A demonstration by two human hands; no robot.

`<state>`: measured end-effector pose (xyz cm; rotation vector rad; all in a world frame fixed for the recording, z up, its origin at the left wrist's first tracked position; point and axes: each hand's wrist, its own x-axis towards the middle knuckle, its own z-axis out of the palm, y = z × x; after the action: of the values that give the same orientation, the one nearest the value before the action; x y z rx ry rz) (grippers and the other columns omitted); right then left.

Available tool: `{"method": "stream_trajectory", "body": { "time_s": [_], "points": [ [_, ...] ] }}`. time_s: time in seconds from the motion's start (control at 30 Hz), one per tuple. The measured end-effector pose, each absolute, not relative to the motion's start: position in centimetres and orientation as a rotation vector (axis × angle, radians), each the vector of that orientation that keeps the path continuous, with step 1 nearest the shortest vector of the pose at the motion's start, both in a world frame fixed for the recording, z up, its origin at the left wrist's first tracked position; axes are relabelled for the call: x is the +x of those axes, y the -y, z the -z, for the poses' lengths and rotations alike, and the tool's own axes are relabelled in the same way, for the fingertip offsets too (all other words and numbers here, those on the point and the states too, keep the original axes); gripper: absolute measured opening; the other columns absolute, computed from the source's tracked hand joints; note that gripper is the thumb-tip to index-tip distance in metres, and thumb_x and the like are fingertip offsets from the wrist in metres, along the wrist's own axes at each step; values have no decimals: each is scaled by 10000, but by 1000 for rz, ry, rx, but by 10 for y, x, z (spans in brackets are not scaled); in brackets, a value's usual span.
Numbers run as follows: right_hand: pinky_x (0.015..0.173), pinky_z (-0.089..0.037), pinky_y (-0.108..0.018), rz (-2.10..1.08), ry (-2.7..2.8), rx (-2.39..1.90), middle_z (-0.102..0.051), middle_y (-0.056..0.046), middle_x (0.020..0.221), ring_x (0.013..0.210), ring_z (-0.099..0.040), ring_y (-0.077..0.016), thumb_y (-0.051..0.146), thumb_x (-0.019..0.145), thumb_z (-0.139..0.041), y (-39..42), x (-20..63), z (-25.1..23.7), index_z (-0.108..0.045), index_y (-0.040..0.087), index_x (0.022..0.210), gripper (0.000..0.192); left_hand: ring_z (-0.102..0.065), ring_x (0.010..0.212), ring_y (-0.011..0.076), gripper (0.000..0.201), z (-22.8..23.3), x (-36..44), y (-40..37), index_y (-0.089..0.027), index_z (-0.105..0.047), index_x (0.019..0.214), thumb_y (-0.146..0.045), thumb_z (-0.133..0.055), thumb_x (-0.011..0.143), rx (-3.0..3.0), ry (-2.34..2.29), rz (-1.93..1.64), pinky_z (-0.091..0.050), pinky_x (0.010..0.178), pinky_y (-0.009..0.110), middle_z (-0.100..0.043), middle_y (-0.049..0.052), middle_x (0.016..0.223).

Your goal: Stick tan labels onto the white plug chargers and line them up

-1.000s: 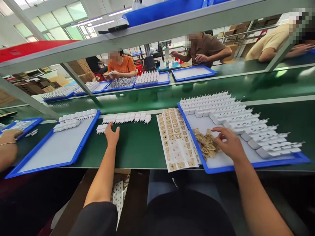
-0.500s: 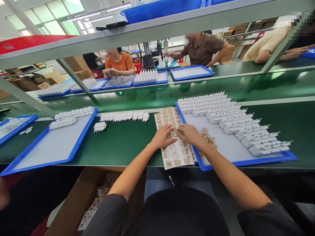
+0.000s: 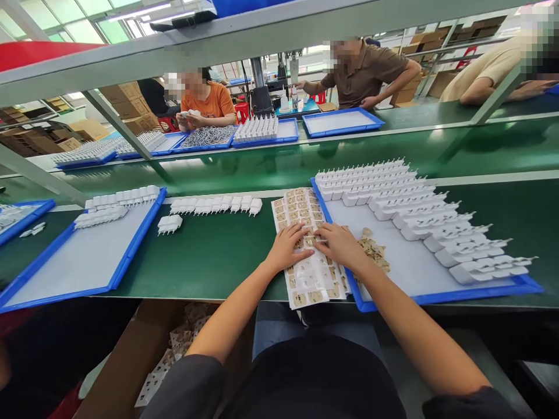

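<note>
So a second ago the two hands were nowhere near each other, one out by the loose white plugs on the belt, the other digging in the pile of brown bits in the tray. Now both have come in and sit side by side on the sticker sheet, so I'd say the fetching part is over and the fiddly peeling or picking part is on.

Going left to right: far left there's a mostly bare blue tray [image 3: 65, 256] with a few rows of white plugs along its far edge. Next to it, two plugs [image 3: 169, 223] sit alone on the green belt [image 3: 209, 256], with a longer row of plugs [image 3: 213, 205] just behind.

Then the left hand [image 3: 286, 249], flat on the sticker sheet [image 3: 312, 276], fingers spread a bit, pressing down rather than gripping anything. The sheet hangs slightly over the near table edge.

The right hand [image 3: 340, 244] is right beside it, fingertips almost touching the left ones around a sticker mid-sheet. Can't tell if it's actually pinching one, the fingers hide it.

Right of that, the second blue tray [image 3: 437, 294] holds the small pile of brown pieces [image 3: 374, 251] just beside the right wrist, and then stacked rows of white plugs [image 3: 414, 203] running off toward the far right corner.
</note>
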<state>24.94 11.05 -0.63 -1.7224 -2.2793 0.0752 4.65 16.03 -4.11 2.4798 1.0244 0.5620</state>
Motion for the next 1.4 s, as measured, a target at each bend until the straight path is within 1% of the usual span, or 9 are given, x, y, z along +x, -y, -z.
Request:
{"method": "stream_trajectory", "body": {
  "time_s": [0.1,0.2,0.37,0.5,0.6,0.73,0.97,1.17,1.4],
  "points": [
    [895,-423,-392,-76,2231,-1721,-695,-100,1186,1095,-613,-275,297,951,-560,-109,249,7,-648,190,1197,282,-346,1490,287,633,41,47,-161,-256,-531,1412,-522,-696,862,2460,-1017,-584,-262,1229,507,-426,80,1579],
    [909,-429,-397,-115,2221,-1672,-700,-92,1173,1101,-609,-274,274,954,-549,-110,247,9,-665,199,1167,253,-375,1474,295,662,42,48,-162,-243,-525,1413,-516,-721,842,2432,-1020,-608,-280,1222,508,-454,91,1559],
    [962,-439,-394,-159,2227,-1532,-692,-92,1161,1129,-588,-263,249,947,-550,-118,239,15,-675,208,1152,243,-427,1439,304,805,44,49,-163,-203,-395,1499,-482,-743,830,2379,-976,-681,-349,1188,486,-497,141,1514],
    [966,-450,-405,-159,2243,-1551,-683,-98,1152,1123,-584,-269,259,933,-581,-121,237,20,-687,204,1125,226,-418,1446,296,873,39,44,-165,-208,-331,1534,-478,-751,817,2368,-878,-708,-351,1199,455,-423,149,1565],
    [958,-459,-398,-148,2226,-1586,-678,-100,1159,1114,-591,-267,264,932,-587,-119,239,21,-685,203,1140,238,-386,1464,309,820,35,39,-167,-201,-381,1511,-472,-741,825,2373,-932,-679,-310,1220,483,-445,146,1551],
    [950,-461,-398,-122,2238,-1619,-679,-96,1139,1085,-597,-269,259,929,-590,-118,240,19,-691,201,1129,231,-430,1434,311,732,36,38,-170,-175,-450,1469,-435,-731,846,2381,-988,-619,-329,1200,494,-523,151,1489],
    [947,-456,-408,-141,2241,-1615,-687,-97,1139,1093,-588,-274,250,930,-581,-118,238,17,-691,195,1107,216,-443,1427,312,723,39,39,-171,-190,-476,1458,-433,-750,834,2365,-1006,-635,-351,1189,488,-535,142,1481],
    [983,-444,-417,-193,2183,-1579,-685,-104,1152,1101,-583,-271,267,943,-554,-117,237,18,-674,188,1126,233,-451,1422,296,596,39,39,-171,-193,-577,1373,-419,-743,848,2371,-957,-670,-352,1205,455,-570,105,1458],
    [1001,-458,-438,-207,2147,-1577,-688,-115,1153,1079,-601,-269,174,924,-505,-119,239,22,-685,159,1137,279,-436,1434,302,564,40,38,-172,-208,-588,1373,-408,-728,864,2376,-959,-656,-351,1207,468,-556,93,1474]
  ]
}}
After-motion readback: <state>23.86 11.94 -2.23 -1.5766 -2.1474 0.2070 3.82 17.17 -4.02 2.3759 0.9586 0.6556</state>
